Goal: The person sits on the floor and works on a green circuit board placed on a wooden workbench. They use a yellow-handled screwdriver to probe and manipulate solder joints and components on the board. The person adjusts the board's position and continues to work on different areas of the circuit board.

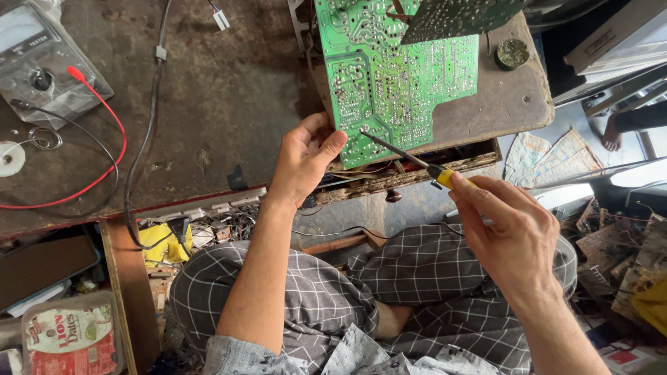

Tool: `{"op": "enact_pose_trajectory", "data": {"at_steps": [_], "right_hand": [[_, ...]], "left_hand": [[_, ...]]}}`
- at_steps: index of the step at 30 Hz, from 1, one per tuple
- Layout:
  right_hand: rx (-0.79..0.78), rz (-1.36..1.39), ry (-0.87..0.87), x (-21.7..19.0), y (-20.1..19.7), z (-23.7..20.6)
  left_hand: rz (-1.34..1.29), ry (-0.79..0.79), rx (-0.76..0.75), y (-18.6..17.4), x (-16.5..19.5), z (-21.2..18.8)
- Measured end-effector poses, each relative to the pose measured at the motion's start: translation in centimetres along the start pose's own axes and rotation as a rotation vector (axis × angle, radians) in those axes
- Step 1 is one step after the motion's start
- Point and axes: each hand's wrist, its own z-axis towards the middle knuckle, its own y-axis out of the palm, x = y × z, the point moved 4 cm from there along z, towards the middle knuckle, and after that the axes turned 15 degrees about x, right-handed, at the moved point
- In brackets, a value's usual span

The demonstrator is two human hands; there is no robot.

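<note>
Holding the near left corner of the green circuit board point(389, 76), the left hand point(306, 163) has its thumb pressed on the solder side and the other fingers clenched around the edge behind it. The board stands tilted at the near edge of the worn brown worktop point(229, 90), its solder side turned to the camera, and a second board point(455, 17) leans over its far right part. The right hand point(511, 232) grasps a tool with a yellow collar and a thin dark shaft point(403, 154); the fingers are closed around the handle, and the tip touches the green board near its lower edge, just beside the left thumb. On the far left of the worktop lies a grey meter point(42, 66) in a clear bag, with a red lead point(104, 132) and a black lead point(139, 160) running from it. Near the left, below the worktop, a plastic box with a printed lid point(69, 333) is lying. The person sits cross-legged in checked grey trousers point(424, 278)
</note>
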Motion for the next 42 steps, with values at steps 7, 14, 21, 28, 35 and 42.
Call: {"op": "enact_pose_trajectory", "data": {"at_steps": [7, 14, 21, 28, 35, 42], "right_hand": [[0.008, -0.003, 0.0, 0.2, 0.3, -0.1], [0.054, -0.014, -0.023, 0.1, 0.5, -0.5], [0.075, -0.011, -0.076, 0.6, 0.6, -0.4], [-0.075, 0.25, 0.326, 2.0, 1.1, -2.8], [-0.184, 0.288, 0.535, 0.3, 2.3, -5.3], [-0.18, 0.296, 0.559, -0.6, 2.4, -4.7]], "left_hand": [[0.009, 0.007, -0.003, 0.0, 0.0, 0.0], [0.006, 0.02, -0.019, -0.1, -0.1, 0.1], [0.073, -0.005, 0.003, -0.3, -0.1, 0.0], [-0.027, -0.011, -0.018, -0.1, -0.3, 0.1], [-0.035, 0.001, -0.017, -0.1, -0.7, 0.1], [-0.1, -0.023, -0.018, -0.1, -1.2, 0.3]]}}
